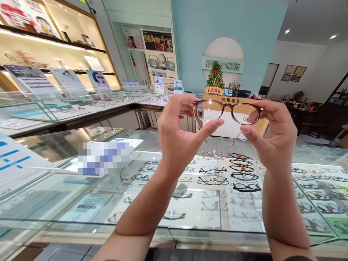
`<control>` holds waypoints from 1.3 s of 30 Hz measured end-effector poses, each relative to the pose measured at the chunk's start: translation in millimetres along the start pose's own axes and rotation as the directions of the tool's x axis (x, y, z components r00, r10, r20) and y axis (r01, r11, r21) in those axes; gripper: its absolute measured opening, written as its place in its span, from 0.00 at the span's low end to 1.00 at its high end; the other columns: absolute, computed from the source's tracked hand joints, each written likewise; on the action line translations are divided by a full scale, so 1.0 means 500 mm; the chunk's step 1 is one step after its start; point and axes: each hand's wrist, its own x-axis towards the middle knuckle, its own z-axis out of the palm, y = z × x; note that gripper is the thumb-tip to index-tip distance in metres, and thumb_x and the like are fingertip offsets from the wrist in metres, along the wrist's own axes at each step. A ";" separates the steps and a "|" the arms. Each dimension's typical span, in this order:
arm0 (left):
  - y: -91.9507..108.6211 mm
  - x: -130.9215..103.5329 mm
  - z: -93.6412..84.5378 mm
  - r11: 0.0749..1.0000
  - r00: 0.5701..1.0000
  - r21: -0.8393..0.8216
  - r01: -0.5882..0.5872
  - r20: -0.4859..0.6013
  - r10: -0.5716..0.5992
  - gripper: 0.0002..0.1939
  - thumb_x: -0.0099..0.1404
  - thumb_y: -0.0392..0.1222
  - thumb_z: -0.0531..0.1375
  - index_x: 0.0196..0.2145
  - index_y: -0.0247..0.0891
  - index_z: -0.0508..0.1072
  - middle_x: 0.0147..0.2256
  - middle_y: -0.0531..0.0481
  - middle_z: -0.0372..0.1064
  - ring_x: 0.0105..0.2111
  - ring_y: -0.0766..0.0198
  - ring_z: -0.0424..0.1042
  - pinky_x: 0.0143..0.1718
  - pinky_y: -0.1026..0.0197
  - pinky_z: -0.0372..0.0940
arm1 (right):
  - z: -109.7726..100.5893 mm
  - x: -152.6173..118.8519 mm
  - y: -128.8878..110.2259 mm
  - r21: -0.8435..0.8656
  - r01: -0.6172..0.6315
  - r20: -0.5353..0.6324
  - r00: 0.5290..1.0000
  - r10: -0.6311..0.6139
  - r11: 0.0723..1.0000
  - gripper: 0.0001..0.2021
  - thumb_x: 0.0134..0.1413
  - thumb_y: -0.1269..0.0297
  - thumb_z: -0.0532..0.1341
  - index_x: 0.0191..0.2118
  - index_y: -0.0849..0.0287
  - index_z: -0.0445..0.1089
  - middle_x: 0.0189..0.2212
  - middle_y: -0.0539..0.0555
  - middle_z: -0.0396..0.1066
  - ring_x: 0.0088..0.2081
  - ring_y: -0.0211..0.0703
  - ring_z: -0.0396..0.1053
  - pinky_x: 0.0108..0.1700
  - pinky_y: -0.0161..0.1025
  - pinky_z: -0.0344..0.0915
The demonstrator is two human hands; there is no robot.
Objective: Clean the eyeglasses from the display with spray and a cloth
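Note:
A pair of eyeglasses (227, 106) with round lenses and a brownish frame is held up in front of me, above the glass display case (152, 230). My left hand (181, 127) pinches its left side between thumb and fingers. At the opposite end, my right hand (274, 132) grips the rim and hinge area the same way. The thin temples hang down, unfolded, behind the lenses. A small mark shows on the right lens. Parts of my fingertips are hidden behind the frame.
Rows of eyeglasses (212, 180) lie inside the case below my arms. Printed sheets (19, 163) stand on the glass at left. Beyond are a second glass case (67, 105), lit shelves (76, 47) and a wooden counter (261, 125) with a decorated plant (215, 77).

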 end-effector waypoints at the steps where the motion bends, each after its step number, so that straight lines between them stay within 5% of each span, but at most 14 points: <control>1: -0.001 0.000 -0.001 1.000 1.000 -0.001 -0.004 0.001 0.004 0.28 0.56 0.60 0.79 0.47 0.47 0.76 0.39 0.52 0.75 0.38 0.59 0.75 0.42 0.52 0.73 | 0.000 0.000 0.001 0.005 0.005 -0.001 1.000 -0.005 1.000 0.19 0.63 0.51 0.73 0.56 0.45 0.75 0.41 0.50 0.75 0.42 0.46 0.76 0.52 0.52 0.75; 15: 0.012 -0.004 -0.002 0.999 1.000 0.030 0.019 -0.021 -0.018 0.30 0.53 0.58 0.81 0.47 0.46 0.77 0.38 0.53 0.75 0.36 0.62 0.75 0.34 0.57 0.72 | -0.001 -0.004 0.002 -0.011 -0.049 0.002 0.999 0.049 0.999 0.20 0.61 0.50 0.74 0.55 0.49 0.76 0.40 0.51 0.76 0.41 0.47 0.75 0.51 0.52 0.74; 39: 0.018 -0.011 -0.003 0.997 0.998 0.050 0.061 0.003 -0.061 0.28 0.56 0.60 0.80 0.46 0.45 0.76 0.38 0.53 0.75 0.34 0.63 0.74 0.34 0.58 0.73 | -0.004 -0.013 0.007 0.000 -0.062 0.004 0.998 0.062 0.998 0.20 0.60 0.55 0.75 0.56 0.48 0.77 0.40 0.49 0.77 0.41 0.46 0.74 0.49 0.49 0.71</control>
